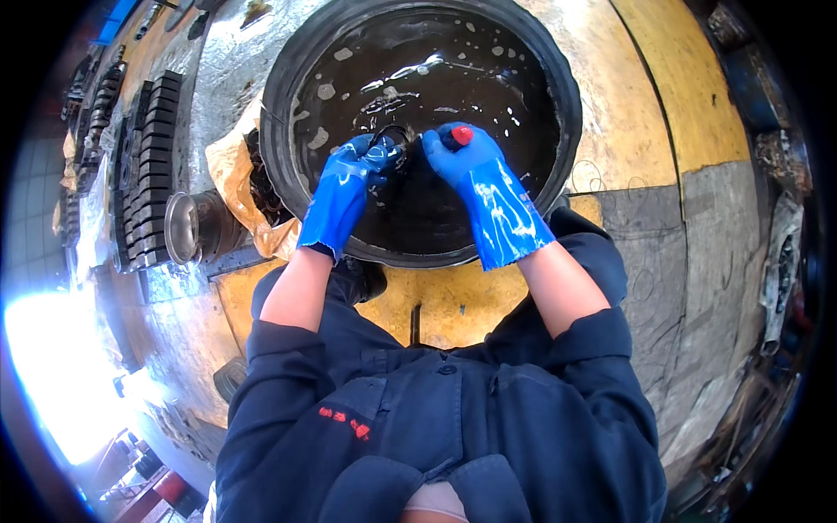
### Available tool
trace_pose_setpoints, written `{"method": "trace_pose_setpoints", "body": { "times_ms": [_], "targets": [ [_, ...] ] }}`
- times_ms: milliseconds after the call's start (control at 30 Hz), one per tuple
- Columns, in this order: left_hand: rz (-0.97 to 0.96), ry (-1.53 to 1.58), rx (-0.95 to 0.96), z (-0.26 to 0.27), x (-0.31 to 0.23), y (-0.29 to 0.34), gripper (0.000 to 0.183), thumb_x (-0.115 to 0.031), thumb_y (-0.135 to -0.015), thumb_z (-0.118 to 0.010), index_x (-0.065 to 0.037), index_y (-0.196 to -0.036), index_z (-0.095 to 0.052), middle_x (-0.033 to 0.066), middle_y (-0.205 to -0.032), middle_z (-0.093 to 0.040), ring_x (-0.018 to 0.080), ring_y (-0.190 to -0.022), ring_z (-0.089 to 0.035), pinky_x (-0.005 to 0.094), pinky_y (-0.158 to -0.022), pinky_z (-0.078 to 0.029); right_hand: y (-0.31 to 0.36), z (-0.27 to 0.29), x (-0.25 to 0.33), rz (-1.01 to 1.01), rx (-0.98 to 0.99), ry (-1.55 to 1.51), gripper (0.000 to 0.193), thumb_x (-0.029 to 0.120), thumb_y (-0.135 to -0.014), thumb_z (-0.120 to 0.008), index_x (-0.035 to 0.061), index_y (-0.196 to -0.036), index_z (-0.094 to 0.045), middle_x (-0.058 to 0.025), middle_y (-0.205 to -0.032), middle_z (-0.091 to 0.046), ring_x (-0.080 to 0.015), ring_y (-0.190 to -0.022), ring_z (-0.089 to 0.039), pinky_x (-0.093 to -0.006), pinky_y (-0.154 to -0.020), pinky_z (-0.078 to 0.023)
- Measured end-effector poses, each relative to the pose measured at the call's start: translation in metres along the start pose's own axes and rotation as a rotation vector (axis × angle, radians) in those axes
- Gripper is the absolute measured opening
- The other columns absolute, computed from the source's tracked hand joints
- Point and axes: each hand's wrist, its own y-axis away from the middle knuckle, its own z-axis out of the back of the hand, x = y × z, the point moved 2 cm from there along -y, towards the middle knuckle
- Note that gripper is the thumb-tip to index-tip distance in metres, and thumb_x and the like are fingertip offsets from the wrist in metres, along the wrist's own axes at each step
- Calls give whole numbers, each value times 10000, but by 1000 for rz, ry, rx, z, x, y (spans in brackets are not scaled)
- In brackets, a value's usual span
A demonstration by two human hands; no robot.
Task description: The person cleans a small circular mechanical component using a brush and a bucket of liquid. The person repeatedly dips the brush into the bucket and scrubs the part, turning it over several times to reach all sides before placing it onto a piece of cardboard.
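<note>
Both my hands, in blue rubber gloves, are over a round black tub of dark liquid with patches of foam. My left hand is closed on a dark, wet, ring-shaped part above the liquid. Wrapped round a brush is my right hand; the red end of its handle sticks out of the fist. Light bristles show beside the dark part, between the two hands. Most of the handle is hidden by the glove.
Left of the tub lies a crumpled tan bag with dark pieces inside. A metal cylinder lies beside it, and rows of black blocky parts stand farther left. Worn yellow and grey floor sheets surround the tub.
</note>
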Motion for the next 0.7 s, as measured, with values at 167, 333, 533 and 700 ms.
{"method": "trace_pose_setpoints", "body": {
  "times_ms": [167, 333, 533, 700],
  "targets": [
    [13, -13, -32, 9, 9, -3, 480, -390, -1137, -702, -37, -1463, -707, 88, -1316, -804, 194, -1199, -761, 347, -967, -591, -3, 7, 1, -50, 153, -168, 357, 432, -1026, -712, 116, -1118, -851, -150, -1037, -833, -365, -1008, -804, -440, -932, -626],
    [-12, -11, -17, 10, 12, -9, 486, -393, -1130, -719, -44, -1468, -710, 89, -1326, -806, 202, -1210, -764, 379, -988, -591, 0, 6, 6, 179, -46, -332, 323, 382, -1028, -734, 95, -1124, -846, -140, -1047, -839, -331, -992, -810, -411, -909, -624],
    [-78, 38, -8, 6, 18, -13, 465, -347, -1106, -768, -55, -1465, -718, 90, -1328, -810, 211, -1210, -768, 391, -1000, -604, 0, 1, -15, -206, 119, -402, 421, 430, -1030, -731, 33, -1127, -833, -151, -1045, -845, -262, -977, -807, -409, -904, -605],
    [-84, 68, -129, -1, 24, -11, 480, -333, -1101, -755, 0, -1446, -729, 79, -1212, -804, 180, -1103, -748, 321, -979, -582, 17, -7, -25, -284, 123, -686, 471, 476, -1015, -735, 30, -1126, -834, -172, -1031, -836, -281, -998, -798, -422, -911, -591]
  ]
}}
